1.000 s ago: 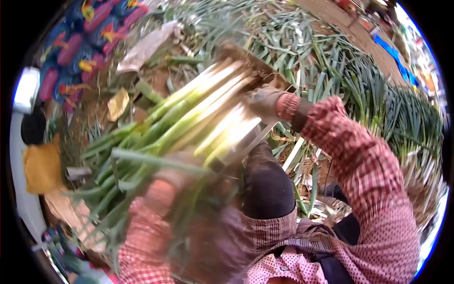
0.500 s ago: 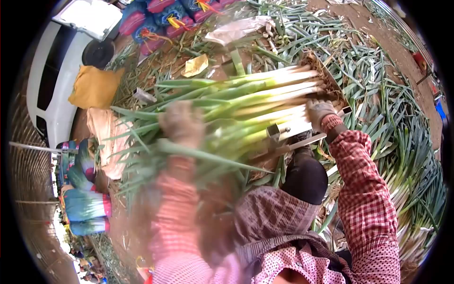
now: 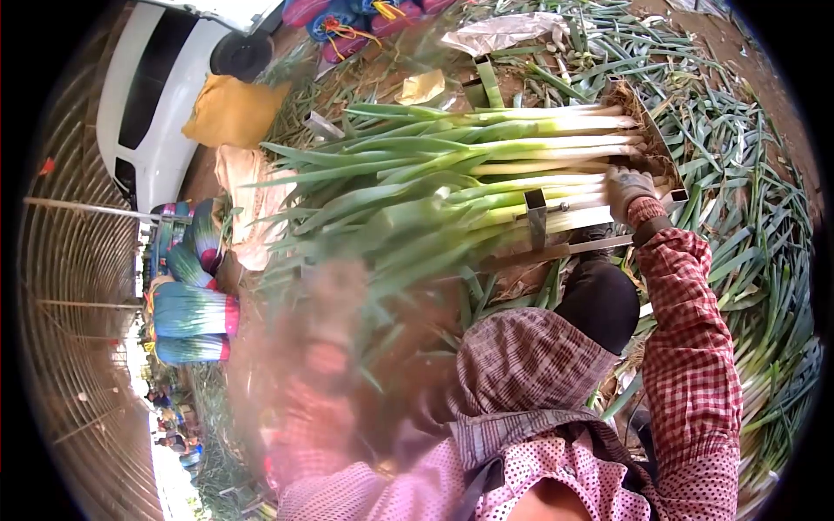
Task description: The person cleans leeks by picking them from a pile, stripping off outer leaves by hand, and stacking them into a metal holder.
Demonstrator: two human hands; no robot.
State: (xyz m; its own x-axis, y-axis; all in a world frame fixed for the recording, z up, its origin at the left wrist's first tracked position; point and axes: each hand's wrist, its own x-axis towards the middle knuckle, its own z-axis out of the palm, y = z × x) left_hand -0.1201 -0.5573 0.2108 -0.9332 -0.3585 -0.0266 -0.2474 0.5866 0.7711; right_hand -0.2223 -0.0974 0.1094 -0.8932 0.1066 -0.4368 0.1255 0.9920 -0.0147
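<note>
A thick bundle of leeks [image 3: 539,156] lies in a metal frame [image 3: 536,221], with roots to the right and green leaves spread to the left. My right hand [image 3: 630,191], in a dirty pale glove, has its fingers curled over the white stalks beside the roots, near the frame's right end plate. Smeared by motion, my left hand [image 3: 337,300] is below the leafy ends, near the lower leaves. Its fingers cannot be made out, nor whether any leaf is in them.
Loose leeks and leaves [image 3: 738,252] cover the ground at right. At left are a white vehicle [image 3: 165,104], a yellow-orange sack [image 3: 233,111], a pale pink sack [image 3: 248,191] and wrapped leek bundles [image 3: 195,311]. More tied bundles [image 3: 339,30] lie at the top.
My left hand has moved off the leek leaves, down toward my body. My right hand stays by the root ends. The whole view has shifted, so the scene sits farther right.
</note>
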